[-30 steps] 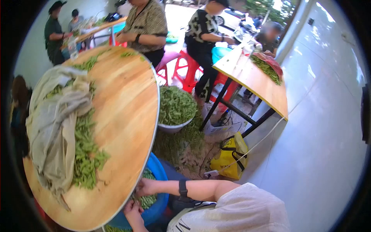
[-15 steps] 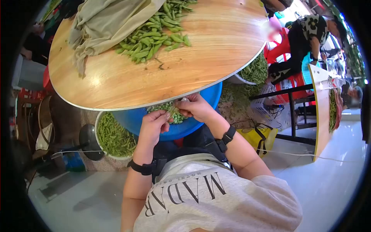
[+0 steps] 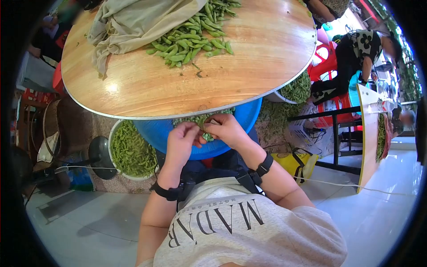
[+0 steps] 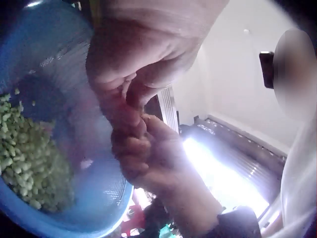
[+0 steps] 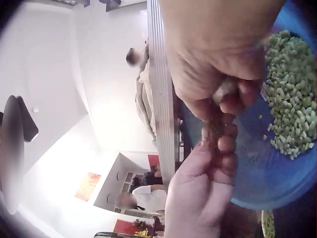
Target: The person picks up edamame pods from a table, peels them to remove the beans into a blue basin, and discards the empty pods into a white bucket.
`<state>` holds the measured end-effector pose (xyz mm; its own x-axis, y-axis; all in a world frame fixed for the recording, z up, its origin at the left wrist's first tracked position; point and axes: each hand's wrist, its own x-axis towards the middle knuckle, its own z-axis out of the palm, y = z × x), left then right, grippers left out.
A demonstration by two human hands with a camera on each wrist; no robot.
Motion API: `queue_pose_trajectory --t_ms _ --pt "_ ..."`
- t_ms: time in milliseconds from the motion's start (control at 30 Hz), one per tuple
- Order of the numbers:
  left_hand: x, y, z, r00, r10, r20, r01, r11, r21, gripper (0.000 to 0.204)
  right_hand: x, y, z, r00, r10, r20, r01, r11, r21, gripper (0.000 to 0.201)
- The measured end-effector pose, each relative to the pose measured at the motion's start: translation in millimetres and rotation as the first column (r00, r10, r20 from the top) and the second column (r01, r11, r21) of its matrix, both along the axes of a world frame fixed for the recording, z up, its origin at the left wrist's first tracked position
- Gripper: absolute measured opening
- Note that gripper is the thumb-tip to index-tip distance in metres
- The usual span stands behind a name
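Both hands meet low over a blue basin (image 3: 151,139) at the table's near edge. My left hand (image 3: 179,140) and my right hand (image 3: 229,131) pinch a small green soybean pod (image 3: 201,121) between their fingertips, mostly hidden by the fingers. In the right wrist view, thumbs and fingertips of the two hands come together, and something pale (image 5: 226,89) shows at a finger of the right hand. Shelled green beans (image 5: 293,99) lie heaped in the basin beneath.
Over the basin juts a round wooden table (image 3: 147,91), bearing a heap of soybean pods (image 3: 191,44) and a beige cloth (image 3: 142,24). A pod-filled bucket (image 3: 133,153) stands at left, another tub (image 3: 296,89) at right. Beyond are a yellow bag (image 3: 296,164) and a seated person (image 3: 362,49).
The head view has swung from the room and side table down to the hands, then shifted slightly. Both hands stay together over the basin, working at a pod.
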<state>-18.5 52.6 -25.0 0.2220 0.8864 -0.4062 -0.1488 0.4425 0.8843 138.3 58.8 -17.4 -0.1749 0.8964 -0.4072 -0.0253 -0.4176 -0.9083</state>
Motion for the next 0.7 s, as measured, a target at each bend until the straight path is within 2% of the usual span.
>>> queue_pose_trajectory --t_ms 67,100,133,167,233,300,433,567,667,700 --pt "1 -8 2 0.973 -0.062 -0.223 0.097 0.984 0.151 0.011 3 -2 -1 0.996 0.026 0.082 -0.024 0.999 -0.023 0.02" --pt "-1 -10 4 0.942 -0.046 -0.333 0.111 0.977 0.18 0.01 1 1 -2 0.993 0.056 0.108 -0.055 0.998 -0.012 0.02" --pt "-2 -13 2 0.946 0.035 -0.322 0.048 0.968 0.246 0.008 -2 1 -4 0.992 0.075 0.098 -0.079 0.996 0.035 0.019" --pt "-4 -15 1 0.932 0.053 -0.359 0.043 0.967 0.252 0.007 -7 0 1 0.998 0.056 0.039 -0.058 0.997 0.047 0.018" --pt "-4 -16 2 0.926 0.063 -0.373 0.036 0.966 0.255 0.008 -8 1 7 0.996 0.087 0.03 -0.085 0.995 -0.058 0.016" --pt "-5 -18 2 0.94 0.059 -0.336 0.029 0.967 0.252 0.007 -10 -1 11 0.996 0.092 0.008 -0.091 0.993 -0.073 0.016" --pt "-2 -29 0 0.946 0.145 -0.289 -0.058 0.956 0.289 0.006 -15 -1 3 0.984 0.155 0.09 -0.159 0.986 0.039 0.017" --pt "2 -32 0 0.936 0.214 -0.278 -0.115 0.936 0.333 0.006 -17 0 4 0.944 0.183 0.276 -0.218 0.97 0.103 0.019" --pt "0 -30 -4 0.933 0.243 -0.265 -0.152 0.935 0.32 0.008 -21 0 -3 0.965 0.119 0.234 -0.15 0.981 0.121 0.019" --pt "-1 -31 -6 0.94 0.234 -0.247 -0.159 0.944 0.289 0.008 -25 0 -3 0.971 0.092 0.222 -0.121 0.985 0.119 0.009"
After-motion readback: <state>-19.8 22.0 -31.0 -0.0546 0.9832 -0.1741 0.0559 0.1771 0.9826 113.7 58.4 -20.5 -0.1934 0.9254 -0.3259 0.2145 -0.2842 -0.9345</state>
